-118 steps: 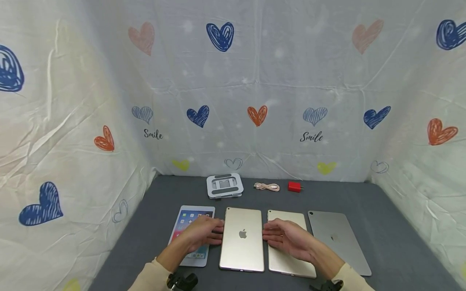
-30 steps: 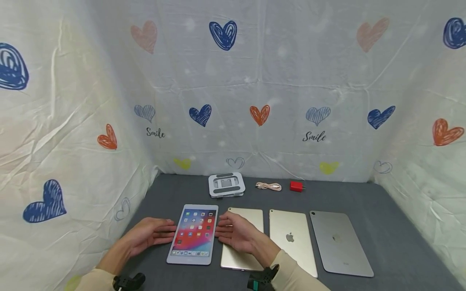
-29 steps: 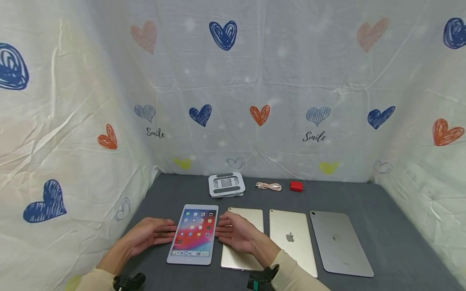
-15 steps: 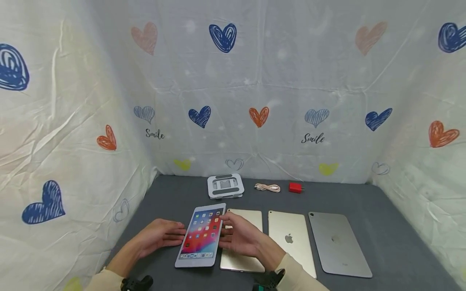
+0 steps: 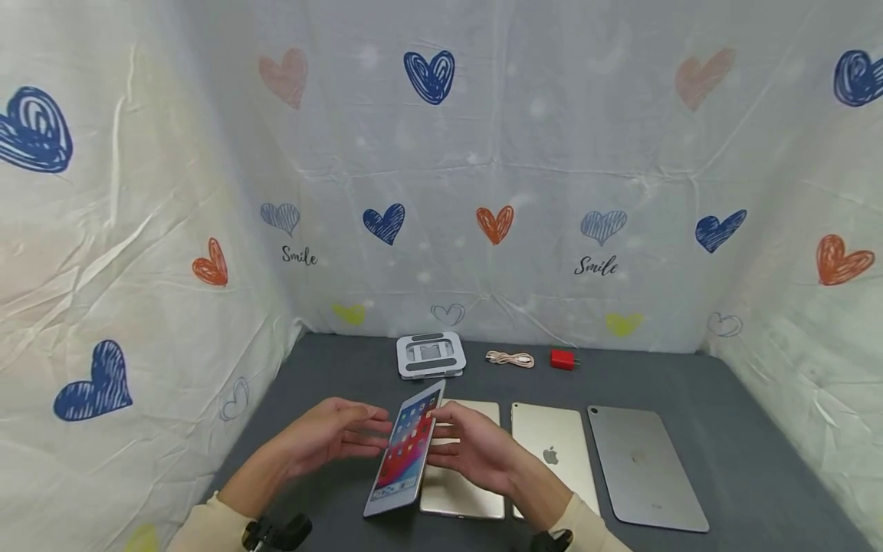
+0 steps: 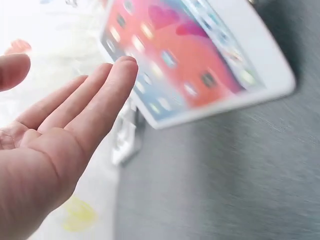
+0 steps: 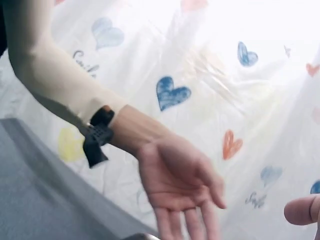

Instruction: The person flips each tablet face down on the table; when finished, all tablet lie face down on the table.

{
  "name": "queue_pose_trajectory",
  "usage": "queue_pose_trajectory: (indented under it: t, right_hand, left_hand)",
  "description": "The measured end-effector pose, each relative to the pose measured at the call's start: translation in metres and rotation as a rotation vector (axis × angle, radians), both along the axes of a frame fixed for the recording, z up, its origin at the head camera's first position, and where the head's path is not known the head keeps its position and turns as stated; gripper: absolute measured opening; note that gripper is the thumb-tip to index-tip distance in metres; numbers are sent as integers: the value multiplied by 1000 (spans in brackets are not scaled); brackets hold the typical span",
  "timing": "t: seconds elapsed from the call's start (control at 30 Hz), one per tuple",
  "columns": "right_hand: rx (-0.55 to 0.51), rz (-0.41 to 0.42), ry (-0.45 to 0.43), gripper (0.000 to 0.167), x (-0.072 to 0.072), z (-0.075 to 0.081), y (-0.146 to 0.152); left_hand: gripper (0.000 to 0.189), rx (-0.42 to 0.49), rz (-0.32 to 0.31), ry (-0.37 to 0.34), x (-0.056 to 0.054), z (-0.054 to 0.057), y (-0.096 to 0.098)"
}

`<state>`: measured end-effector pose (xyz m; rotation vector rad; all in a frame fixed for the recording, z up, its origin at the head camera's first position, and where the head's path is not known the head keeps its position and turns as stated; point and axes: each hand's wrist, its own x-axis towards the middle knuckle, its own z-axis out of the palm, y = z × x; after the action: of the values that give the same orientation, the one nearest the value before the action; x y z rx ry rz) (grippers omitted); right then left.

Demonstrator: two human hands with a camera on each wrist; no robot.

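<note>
A white tablet (image 5: 407,452) with a lit home screen is tilted, its right side raised and the screen facing left. My right hand (image 5: 476,448) holds that raised edge, thumb at the front and fingers behind. My left hand (image 5: 331,437) is to the left of the screen with fingers extended. In the left wrist view, the left fingertips (image 6: 127,62) overlap the tablet's edge. The right wrist view shows the left palm (image 7: 175,175) facing the camera, and the right thumb (image 7: 302,210) at the edge. Partly behind the right hand lies a gold tablet (image 5: 462,494), face down.
Another gold tablet (image 5: 552,437) and a grey tablet (image 5: 645,468) lie face down to the right. Along the back of the dark table (image 5: 745,491) are a folded grey stand (image 5: 431,355), a bundled cable (image 5: 510,359) and a red charger plug (image 5: 563,359). Heart-printed cloth surrounds the table.
The white tablet went from lying flat to tilted, its right side lifted, and shifted right. My right hand took hold of its edge. The left hand followed rightward, now with fingers apart from the grip.
</note>
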<state>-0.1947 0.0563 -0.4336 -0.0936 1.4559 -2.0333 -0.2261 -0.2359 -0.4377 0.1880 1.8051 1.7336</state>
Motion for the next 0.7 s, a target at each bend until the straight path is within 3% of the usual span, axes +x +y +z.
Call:
queue_pose_trajectory:
  t: [0.2,0.43,0.53,0.7]
  right_hand:
    - [-5,6,30,50,0,14,-20]
    - [-38,40,62,15,-3,24,-44]
    - [-51,50,53,17,-4,24,-52]
    - [-43,61,45,45,-6,20,-63]
  left_hand:
    - [55,50,-37,55,-3,30,7]
    - [54,27,-36,58,-8,39,1]
    - [54,9,-35,54,-9,40,-3]
    - [56,-34,-23,59,-10,43,-16]
